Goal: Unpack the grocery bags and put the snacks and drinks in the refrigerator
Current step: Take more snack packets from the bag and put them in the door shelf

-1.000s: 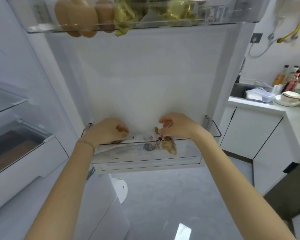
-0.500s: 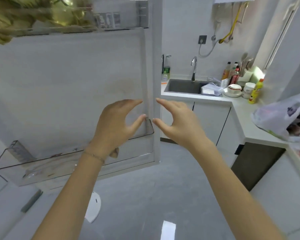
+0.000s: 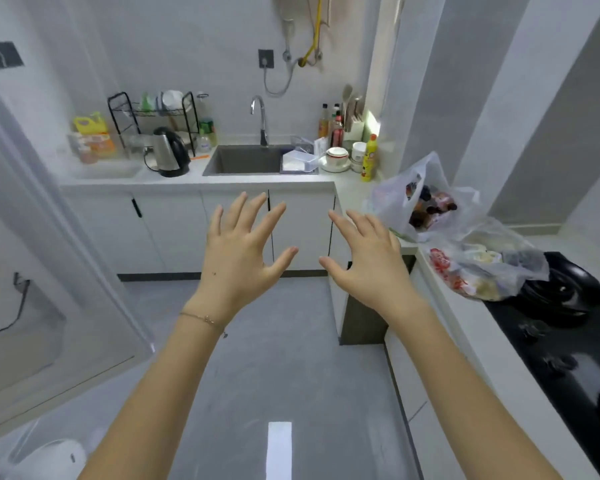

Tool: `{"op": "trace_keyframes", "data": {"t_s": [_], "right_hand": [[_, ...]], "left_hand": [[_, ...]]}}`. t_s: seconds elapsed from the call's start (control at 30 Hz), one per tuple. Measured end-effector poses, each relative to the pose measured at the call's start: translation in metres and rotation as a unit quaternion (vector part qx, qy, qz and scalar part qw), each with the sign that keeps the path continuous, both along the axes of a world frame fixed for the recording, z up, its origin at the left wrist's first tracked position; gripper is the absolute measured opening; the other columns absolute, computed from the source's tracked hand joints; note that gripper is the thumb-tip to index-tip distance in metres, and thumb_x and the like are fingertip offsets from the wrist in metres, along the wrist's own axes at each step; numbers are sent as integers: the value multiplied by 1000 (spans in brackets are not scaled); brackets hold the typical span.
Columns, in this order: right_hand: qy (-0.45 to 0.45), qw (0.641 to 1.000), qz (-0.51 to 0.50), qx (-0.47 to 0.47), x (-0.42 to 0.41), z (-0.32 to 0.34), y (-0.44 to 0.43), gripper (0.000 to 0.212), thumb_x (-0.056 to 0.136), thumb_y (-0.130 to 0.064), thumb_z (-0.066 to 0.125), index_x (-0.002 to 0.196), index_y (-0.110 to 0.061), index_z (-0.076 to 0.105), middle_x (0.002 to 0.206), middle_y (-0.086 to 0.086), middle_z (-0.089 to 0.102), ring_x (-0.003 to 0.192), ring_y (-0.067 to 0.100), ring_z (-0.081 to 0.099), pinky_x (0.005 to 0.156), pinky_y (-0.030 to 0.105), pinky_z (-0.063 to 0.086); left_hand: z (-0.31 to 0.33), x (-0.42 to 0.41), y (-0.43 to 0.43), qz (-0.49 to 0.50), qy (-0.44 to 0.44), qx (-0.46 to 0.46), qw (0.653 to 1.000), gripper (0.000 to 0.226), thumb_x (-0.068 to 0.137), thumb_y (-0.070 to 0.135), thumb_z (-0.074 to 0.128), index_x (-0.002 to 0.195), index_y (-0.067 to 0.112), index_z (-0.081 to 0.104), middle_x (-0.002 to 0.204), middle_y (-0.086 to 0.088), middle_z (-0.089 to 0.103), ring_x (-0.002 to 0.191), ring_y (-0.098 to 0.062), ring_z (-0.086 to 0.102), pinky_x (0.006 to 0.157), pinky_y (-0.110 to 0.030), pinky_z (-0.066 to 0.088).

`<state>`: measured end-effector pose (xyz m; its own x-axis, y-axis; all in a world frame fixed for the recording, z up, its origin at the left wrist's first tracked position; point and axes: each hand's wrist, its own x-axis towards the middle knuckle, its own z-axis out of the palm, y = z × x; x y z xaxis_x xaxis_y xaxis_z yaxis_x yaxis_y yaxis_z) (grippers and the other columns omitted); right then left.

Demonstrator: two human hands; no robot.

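Note:
Two translucent plastic grocery bags lie on the counter at the right. The farther bag point(image 3: 400, 195) stands open and shows dark bottles and packets inside. The nearer bag point(image 3: 492, 268) lies flat with red print and pale packets. My left hand point(image 3: 243, 251) and my right hand point(image 3: 364, 258) hover side by side in mid-air over the floor, fingers spread, holding nothing. The open refrigerator door point(image 3: 49, 271) fills the left edge, blurred.
A sink point(image 3: 246, 161) with a tap sits in the back counter, with a kettle point(image 3: 168, 152), a dish rack point(image 3: 153, 112) and bottles around it. A black hob point(image 3: 568, 341) with a dark pan lies at the right. Grey floor stretches between the cabinets.
My view has swung right from the refrigerator door bin to the kitchen counter. Both hands left the packet in the door bin and now hang spread and empty.

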<state>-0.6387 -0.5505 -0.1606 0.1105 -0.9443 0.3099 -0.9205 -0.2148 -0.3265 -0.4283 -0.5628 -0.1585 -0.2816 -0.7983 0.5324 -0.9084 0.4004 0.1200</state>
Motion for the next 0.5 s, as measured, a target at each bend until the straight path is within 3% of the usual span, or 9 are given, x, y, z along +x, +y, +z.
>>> {"op": "trace_keyframes", "data": {"t_s": [0.3,0.5], "right_hand": [[-12,988,-151,23,-140,-33,-62,73,89,-58,51,151,-38,19,159,-4,21,146,22,11,117,44,14],[-15,970,-242,18,-214,-51,-123,73,89,-55,54,151,-34,21,156,-5,26,144,22,17,115,43,17]], "left_hand": [[-34,-143,-121,-110,-18,42,993,72,86,68,27,149,32,32,155,-5,30,147,-28,16,119,-52,7],[-57,-232,-217,-186,-16,52,981,70,87,67,31,147,32,34,155,-4,31,146,-30,18,117,-55,11]]}}
